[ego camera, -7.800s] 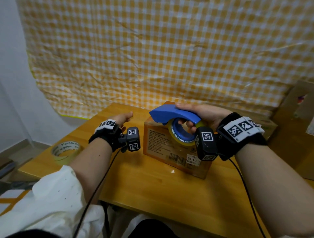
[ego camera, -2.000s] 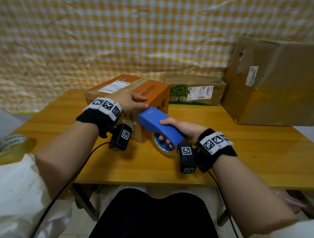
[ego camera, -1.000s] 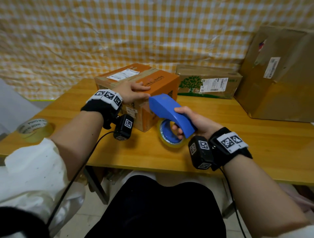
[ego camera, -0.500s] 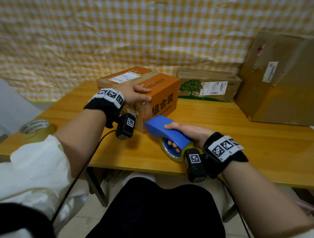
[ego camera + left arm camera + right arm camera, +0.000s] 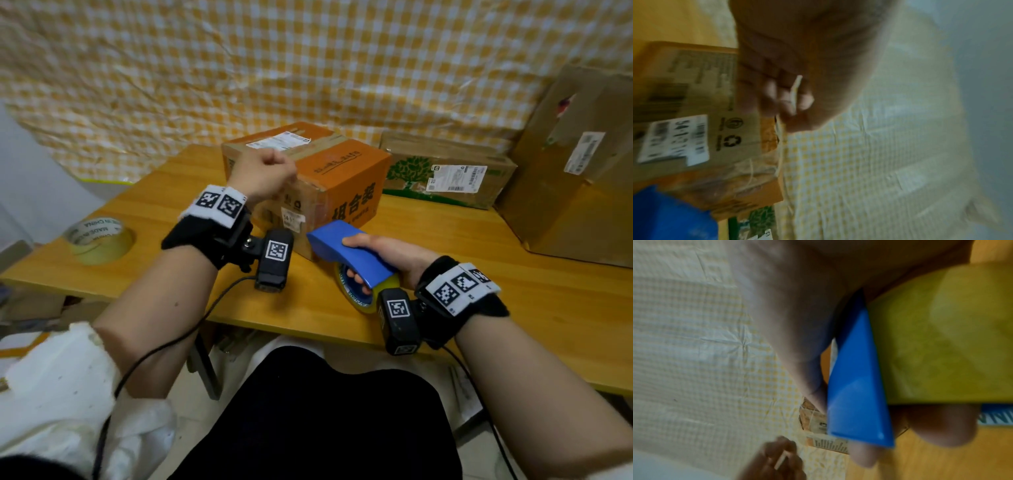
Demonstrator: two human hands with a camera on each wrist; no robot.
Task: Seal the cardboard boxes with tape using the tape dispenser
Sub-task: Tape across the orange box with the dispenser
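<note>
A spare tape roll point(image 5: 99, 240) lies at the far left of the wooden surface point(image 5: 548, 294). Next, the left hand point(image 5: 262, 176) hovers beside the orange cardboard box point(image 5: 322, 178), its fingers point(image 5: 777, 97) curled, pinching a thin pale strip point(image 5: 795, 91) — blurred. To the right, the right hand point(image 5: 390, 255) grips the blue tape dispenser point(image 5: 349, 250) low on the surface, just before the box — two more boxes point(image 5: 445, 171) stand behind

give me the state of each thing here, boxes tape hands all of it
orange box: flaps closed, tape on top, on the table
tape dispenser: gripped by right hand, beside the box
left hand: curled, pinching a thin pale strip
spare tape roll: lying flat
green-print box: closed
large box: closed
</note>
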